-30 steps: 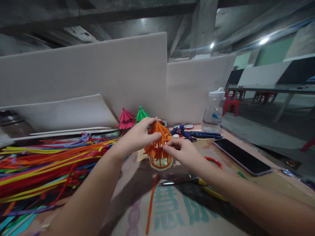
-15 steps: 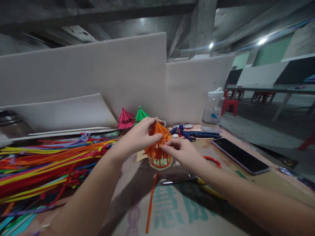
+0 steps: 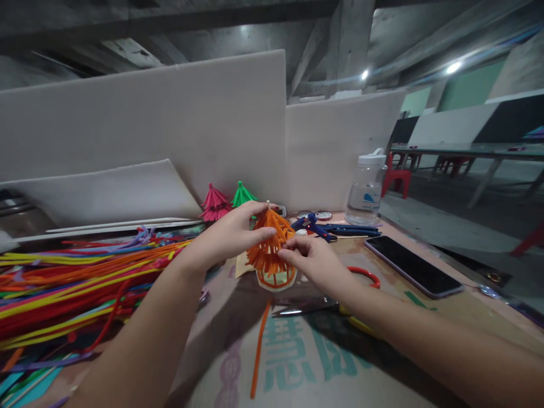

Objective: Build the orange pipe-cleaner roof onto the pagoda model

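Observation:
A small orange pavilion model (image 3: 268, 256) made of pipe cleaners, with a two-tiered roof, stands upright on a pale polygonal base (image 3: 275, 287). My left hand (image 3: 232, 233) is closed around the upper roof from the left, its thumb in front and its other fingers partly hidden behind. On the right side, my right hand (image 3: 312, 258) pinches at the edge of the lower roof tier; the exact strand between thumb and forefinger is hidden. A loose orange pipe cleaner (image 3: 259, 354) lies on the table in front. Scissors (image 3: 306, 306) with red and yellow handles lie partly under my right forearm.
Many coloured pipe cleaners (image 3: 80, 283) are heaped at the left. Pink (image 3: 215, 203) and green (image 3: 243, 194) roof models stand behind. A blue glue gun (image 3: 314, 226), pliers (image 3: 352, 230), a water bottle (image 3: 365, 190) and a phone (image 3: 412, 266) are at the right. White boards (image 3: 140, 124) rise behind.
The view has shifted slightly. My left thumb has moved a little up and left across the roof; my right hand keeps its pinch at the lower tier.

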Demonstrator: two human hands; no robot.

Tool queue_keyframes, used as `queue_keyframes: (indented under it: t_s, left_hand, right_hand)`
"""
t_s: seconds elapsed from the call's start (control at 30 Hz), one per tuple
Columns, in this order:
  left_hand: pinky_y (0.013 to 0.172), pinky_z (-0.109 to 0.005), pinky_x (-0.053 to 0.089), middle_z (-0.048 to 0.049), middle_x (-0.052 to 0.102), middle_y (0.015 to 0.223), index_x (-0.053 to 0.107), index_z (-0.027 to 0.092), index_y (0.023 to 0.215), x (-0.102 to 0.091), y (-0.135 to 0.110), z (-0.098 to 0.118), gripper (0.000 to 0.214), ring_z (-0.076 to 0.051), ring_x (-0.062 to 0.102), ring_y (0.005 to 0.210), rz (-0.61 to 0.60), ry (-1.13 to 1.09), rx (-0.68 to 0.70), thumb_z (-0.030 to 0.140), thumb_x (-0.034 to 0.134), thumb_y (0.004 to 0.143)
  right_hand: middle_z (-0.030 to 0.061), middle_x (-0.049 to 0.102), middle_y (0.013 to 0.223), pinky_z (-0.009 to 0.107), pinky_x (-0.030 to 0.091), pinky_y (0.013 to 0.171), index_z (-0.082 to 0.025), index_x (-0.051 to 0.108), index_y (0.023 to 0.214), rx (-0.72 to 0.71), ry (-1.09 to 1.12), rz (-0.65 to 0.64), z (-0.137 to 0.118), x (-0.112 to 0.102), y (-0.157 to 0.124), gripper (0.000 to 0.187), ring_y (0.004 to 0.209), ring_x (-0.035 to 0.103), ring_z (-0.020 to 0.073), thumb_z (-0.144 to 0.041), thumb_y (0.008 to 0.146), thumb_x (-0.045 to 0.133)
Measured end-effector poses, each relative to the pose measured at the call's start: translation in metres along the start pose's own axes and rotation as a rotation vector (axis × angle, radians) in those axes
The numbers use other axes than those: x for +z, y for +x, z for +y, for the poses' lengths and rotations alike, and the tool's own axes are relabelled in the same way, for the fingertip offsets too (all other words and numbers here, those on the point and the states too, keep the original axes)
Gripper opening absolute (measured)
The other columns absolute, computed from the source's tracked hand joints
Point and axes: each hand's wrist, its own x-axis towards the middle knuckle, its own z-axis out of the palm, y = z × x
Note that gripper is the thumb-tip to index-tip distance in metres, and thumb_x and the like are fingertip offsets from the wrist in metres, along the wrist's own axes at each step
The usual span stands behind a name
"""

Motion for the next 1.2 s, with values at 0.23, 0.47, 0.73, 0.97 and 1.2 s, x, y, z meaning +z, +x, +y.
queue_keyframes:
  t_s: [0.23, 0.47, 0.73, 0.97, 1.2]
  left_hand:
    - [0.109, -0.037, 0.042, -0.0093, 0.059, 0.139, 0.055, 0.018, 0.137, -0.0008, -0.0006, -0.0024, 0.057, -0.025, 0.056, 0.127, -0.013, 0.009, -0.011, 0.037, 0.063, 0.084]
    - [0.108, -0.038, 0.043, -0.0091, 0.06, 0.139, 0.054, 0.018, 0.138, -0.004, -0.0017, -0.0038, 0.057, -0.027, 0.057, 0.126, -0.035, -0.01, -0.021, 0.039, 0.061, 0.085]
    - [0.108, -0.04, 0.043, -0.0107, 0.057, 0.142, 0.052, 0.018, 0.139, -0.0029, 0.0009, -0.0087, 0.06, -0.026, 0.057, 0.126, -0.046, -0.034, -0.025, 0.039, 0.061, 0.083]
    - [0.107, -0.04, 0.045, -0.0108, 0.059, 0.14, 0.053, 0.019, 0.139, -0.0044, -0.0005, -0.0062, 0.058, -0.026, 0.058, 0.126, -0.047, -0.012, -0.02, 0.039, 0.059, 0.085]
    - [0.103, -0.036, 0.047, -0.0105, 0.062, 0.137, 0.055, 0.018, 0.137, -0.0039, -0.0005, -0.0023, 0.057, -0.026, 0.059, 0.124, -0.034, 0.008, -0.028, 0.04, 0.06, 0.084]
  right_hand:
    - [0.0023, 0.061, 0.071, 0.029, 0.04, 0.063, -0.017, 0.066, 0.077, -0.033, 0.019, 0.042, 0.0032, 0.004, -0.0005, 0.02, 0.065, 0.051, 0.016, -0.037, 0.078, 0.059]
    - [0.0019, 0.062, 0.072, 0.028, 0.039, 0.061, -0.018, 0.068, 0.078, -0.031, 0.072, 0.059, 0.0041, 0.007, -0.0029, 0.017, 0.064, 0.051, 0.0153, -0.033, 0.077, 0.061]
    - [-0.0044, 0.049, 0.057, 0.026, 0.032, 0.053, -0.018, 0.068, 0.077, -0.016, 0.073, 0.129, 0.0056, 0.0099, -0.0035, 0.015, 0.054, 0.042, 0.0125, -0.032, 0.076, 0.063]
    - [-0.0052, 0.048, 0.056, 0.027, 0.034, 0.053, -0.018, 0.067, 0.082, 0.001, 0.021, 0.123, 0.0, 0.0062, -0.0064, 0.015, 0.053, 0.044, 0.0131, -0.031, 0.076, 0.065]
    - [-0.0007, 0.06, 0.068, 0.03, 0.045, 0.065, -0.017, 0.063, 0.077, 0.092, 0.212, 0.034, -0.0024, 0.0043, 0.0014, 0.019, 0.062, 0.054, 0.0149, -0.036, 0.074, 0.066]
